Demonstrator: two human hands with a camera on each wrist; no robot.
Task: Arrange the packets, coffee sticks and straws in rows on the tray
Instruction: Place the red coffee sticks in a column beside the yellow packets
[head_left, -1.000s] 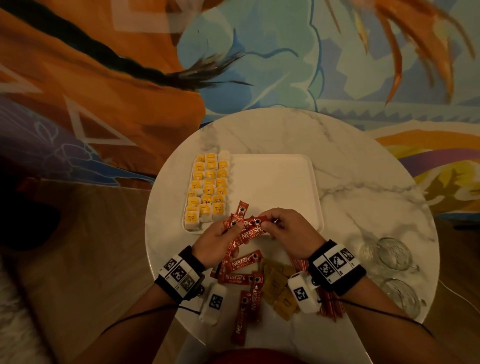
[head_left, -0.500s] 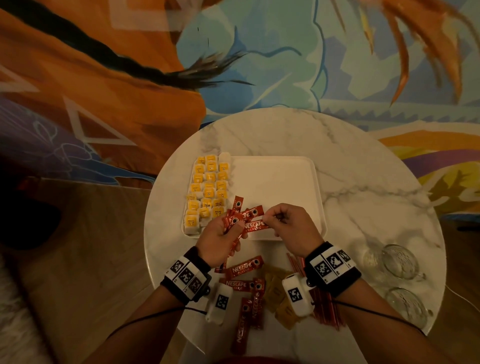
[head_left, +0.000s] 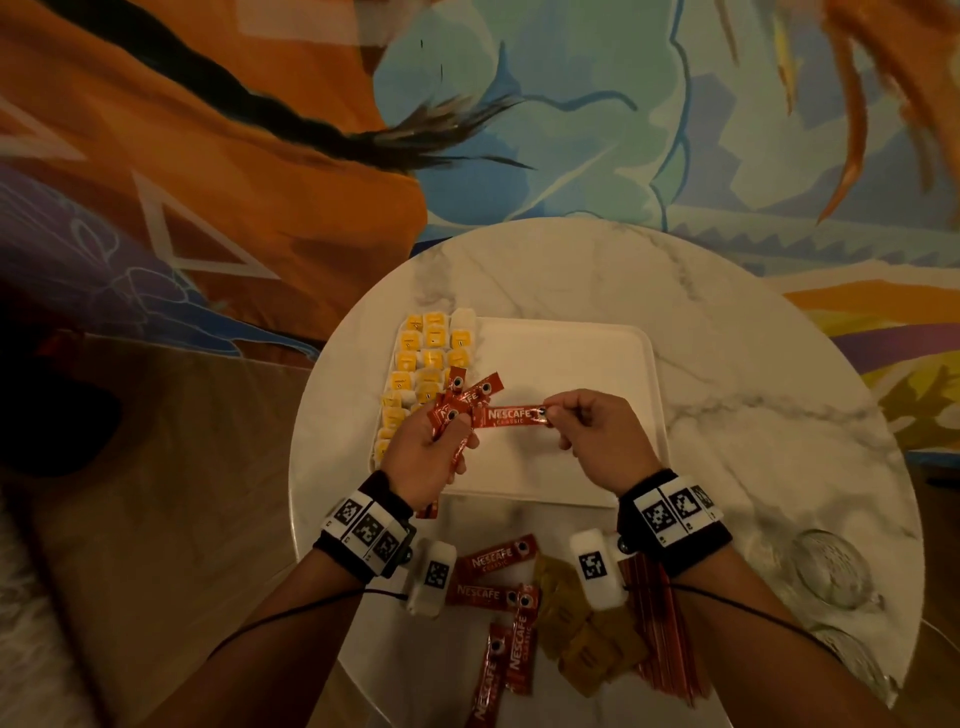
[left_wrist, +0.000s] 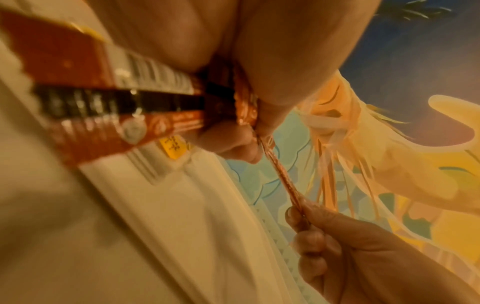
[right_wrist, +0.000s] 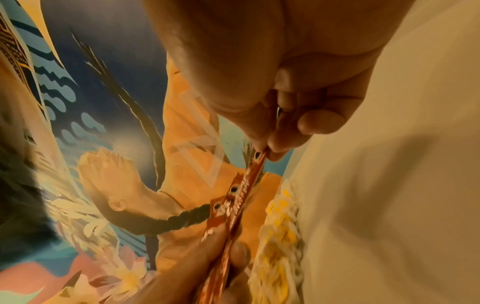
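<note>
A white tray (head_left: 571, 358) lies on the round marble table, with several yellow packets (head_left: 431, 358) in rows along its left side. My left hand (head_left: 431, 447) grips a fanned bunch of red coffee sticks (head_left: 457, 400) over the tray's left part. My right hand (head_left: 597, 431) pinches the right end of one red coffee stick (head_left: 511, 417), which lies level between the hands; its left end is still at the bunch. The wrist views show that stick (left_wrist: 283, 181) (right_wrist: 246, 181) edge-on, pinched at both ends. More coffee sticks (head_left: 493, 592), brown packets (head_left: 587, 644) and red straws (head_left: 660, 634) lie near the front edge.
Two clear glass cups (head_left: 831, 566) stand at the table's right front edge. The tray's middle and right (head_left: 597, 467) are bare white. A painted mural wall rises behind the table, and wooden floor shows at the left.
Both hands have moved forward over the tray. My right hand has drawn one coffee stick out to the right from the bunch in my left hand.
</note>
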